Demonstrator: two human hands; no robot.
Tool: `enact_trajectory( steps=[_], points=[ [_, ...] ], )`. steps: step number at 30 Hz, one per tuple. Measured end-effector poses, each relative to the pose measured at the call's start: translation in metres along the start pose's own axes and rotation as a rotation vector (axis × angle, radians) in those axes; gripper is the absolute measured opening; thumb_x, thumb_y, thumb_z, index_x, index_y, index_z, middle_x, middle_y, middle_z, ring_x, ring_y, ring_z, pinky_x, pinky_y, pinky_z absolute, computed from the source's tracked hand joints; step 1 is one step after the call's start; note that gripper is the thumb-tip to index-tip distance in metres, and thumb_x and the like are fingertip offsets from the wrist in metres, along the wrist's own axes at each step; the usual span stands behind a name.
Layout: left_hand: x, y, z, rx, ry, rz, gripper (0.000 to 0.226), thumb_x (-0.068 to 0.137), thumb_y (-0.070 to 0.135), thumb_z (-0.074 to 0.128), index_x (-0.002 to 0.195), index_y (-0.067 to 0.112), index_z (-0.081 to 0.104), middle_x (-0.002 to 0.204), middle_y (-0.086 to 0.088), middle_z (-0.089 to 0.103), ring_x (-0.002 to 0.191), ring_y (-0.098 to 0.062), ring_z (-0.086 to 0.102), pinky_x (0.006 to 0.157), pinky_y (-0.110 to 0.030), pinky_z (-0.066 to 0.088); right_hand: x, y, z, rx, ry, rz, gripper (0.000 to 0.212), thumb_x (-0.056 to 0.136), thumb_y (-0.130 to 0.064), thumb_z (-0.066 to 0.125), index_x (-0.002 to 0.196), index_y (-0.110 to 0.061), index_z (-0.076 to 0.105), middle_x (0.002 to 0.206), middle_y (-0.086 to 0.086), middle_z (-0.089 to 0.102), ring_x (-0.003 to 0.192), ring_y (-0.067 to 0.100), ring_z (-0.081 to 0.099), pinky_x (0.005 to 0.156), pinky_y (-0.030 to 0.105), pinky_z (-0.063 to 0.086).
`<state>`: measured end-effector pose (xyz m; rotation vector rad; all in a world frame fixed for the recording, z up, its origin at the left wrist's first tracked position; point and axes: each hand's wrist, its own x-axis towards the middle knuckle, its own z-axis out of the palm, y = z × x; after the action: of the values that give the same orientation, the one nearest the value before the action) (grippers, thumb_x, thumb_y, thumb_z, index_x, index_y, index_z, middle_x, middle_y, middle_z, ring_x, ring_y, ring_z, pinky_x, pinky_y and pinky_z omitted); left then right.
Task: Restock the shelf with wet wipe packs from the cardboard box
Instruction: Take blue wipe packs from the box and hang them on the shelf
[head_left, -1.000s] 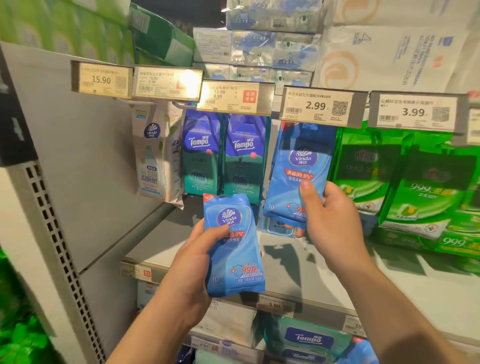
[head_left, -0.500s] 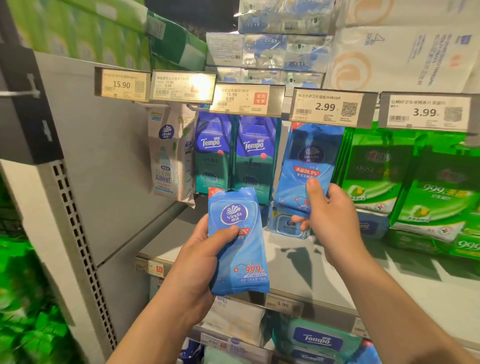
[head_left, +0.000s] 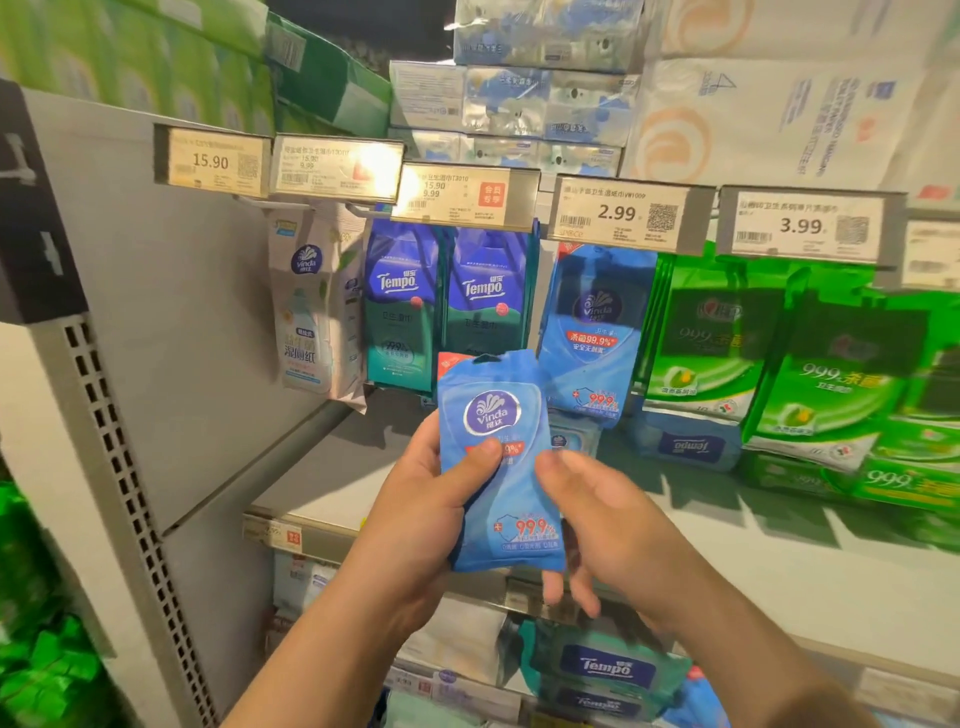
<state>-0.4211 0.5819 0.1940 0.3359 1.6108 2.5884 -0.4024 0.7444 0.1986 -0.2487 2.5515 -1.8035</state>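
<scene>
The soft plastic wet wipe pack (head_left: 496, 462) is light blue with a purple oval logo rimmed in white, a red band and red "99.9%" figures. The hanging wet wipe pack (head_left: 597, 332) beneath the white 2.99 price tag (head_left: 621, 214) has the same blue, purple and red. Two flat Tempo packs (head_left: 447, 306) run deep blue above, teal below, with white lettering. The tall Vinda pouch (head_left: 311, 301) is white with a pale blue bottle picture. The glossy packs (head_left: 800, 374) at right are bright green with white "999" print. The metal shelf (head_left: 332, 467) is plain grey.
</scene>
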Motion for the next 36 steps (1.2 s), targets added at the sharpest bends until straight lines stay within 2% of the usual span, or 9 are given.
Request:
enact_trajectory(
  steps=[4,6,10,13,18,25,29,33,36],
  points=[
    [0.010,0.003,0.015,0.060,-0.093,0.038,0.029,0.100,0.016,0.059,0.128,0.022,0.064,0.120,-0.009,0.075,0.104,-0.030,0.073,0.090,-0.048,0.058,0.000,-0.007,-0.010,-0.202,0.183,-0.117,0.034,0.105,-0.042,0.048,0.104,-0.009,0.056,0.061,0.012,0.066,0.034,0.018,0.057,0.036,0.023,0.036],
    [0.013,0.009,0.021,0.062,-0.135,0.039,0.028,0.102,0.019,0.055,0.128,0.021,0.065,0.121,-0.006,0.075,0.105,-0.025,0.073,0.086,-0.041,0.061,-0.001,-0.010,-0.018,-0.209,0.237,-0.159,0.033,0.107,-0.040,0.046,0.101,-0.009,0.056,0.055,0.012,0.064,0.033,0.013,0.053,0.038,0.018,0.035],
    [0.015,0.018,0.027,0.182,-0.197,0.070,0.021,0.103,0.021,0.054,0.116,0.019,0.071,0.107,0.000,0.079,0.086,-0.012,0.073,0.064,-0.025,0.057,0.000,-0.021,-0.028,-0.073,0.308,-0.207,0.026,0.108,-0.042,0.044,0.097,-0.022,0.055,0.052,0.011,0.062,0.035,0.024,0.054,0.039,0.025,0.036],
    [0.021,0.022,0.031,0.291,-0.207,0.111,0.020,0.104,0.026,0.055,0.108,0.019,0.073,0.105,-0.004,0.079,0.084,-0.015,0.069,0.066,-0.030,0.059,0.004,-0.032,-0.035,0.007,0.350,-0.267,0.029,0.100,-0.051,0.046,0.100,-0.025,0.057,0.060,0.010,0.065,0.038,0.030,0.056,0.038,0.025,0.035],
    [0.030,0.030,0.043,0.297,-0.221,0.171,0.019,0.104,0.028,0.055,0.105,0.021,0.073,0.099,0.002,0.078,0.082,-0.014,0.070,0.065,-0.029,0.059,0.007,-0.043,-0.045,0.048,0.378,-0.372,0.020,0.109,-0.038,0.046,0.101,-0.023,0.057,0.076,0.007,0.071,0.041,0.030,0.057,0.037,0.023,0.036],
    [0.042,0.024,0.049,0.374,-0.182,0.182,0.022,0.105,0.031,0.056,0.104,0.022,0.076,0.099,-0.002,0.079,0.080,-0.015,0.071,0.065,-0.032,0.060,0.022,-0.033,-0.046,0.131,0.432,-0.283,0.025,0.109,-0.035,0.043,0.101,-0.015,0.056,0.060,0.011,0.063,0.037,0.030,0.052,0.040,0.027,0.034],
    [0.044,0.015,0.047,0.401,-0.158,0.154,0.023,0.105,0.031,0.055,0.102,0.022,0.077,0.092,0.003,0.079,0.076,-0.009,0.069,0.062,-0.026,0.057,0.026,-0.020,-0.043,0.175,0.418,-0.241,0.026,0.110,-0.035,0.042,0.105,-0.015,0.057,0.070,0.022,0.066,0.040,0.031,0.053,0.039,0.028,0.034],
    [0.049,0.004,0.043,0.386,-0.134,0.142,0.025,0.106,0.031,0.054,0.103,0.019,0.076,0.093,0.001,0.079,0.076,-0.009,0.069,0.066,-0.027,0.058,0.030,-0.015,-0.039,0.186,0.418,-0.240,0.020,0.109,-0.035,0.043,0.102,-0.021,0.056,0.074,0.014,0.069,0.042,0.030,0.054,0.038,0.029,0.034],
    [0.054,0.000,0.042,0.374,-0.089,0.100,0.027,0.105,0.033,0.056,0.096,0.017,0.075,0.086,-0.002,0.078,0.069,-0.014,0.069,0.068,-0.030,0.060,0.034,-0.008,-0.038,0.131,0.397,-0.225,0.018,0.107,-0.039,0.049,0.098,-0.025,0.056,0.082,0.022,0.068,0.044,0.036,0.057,0.042,0.032,0.036]
  ],
)
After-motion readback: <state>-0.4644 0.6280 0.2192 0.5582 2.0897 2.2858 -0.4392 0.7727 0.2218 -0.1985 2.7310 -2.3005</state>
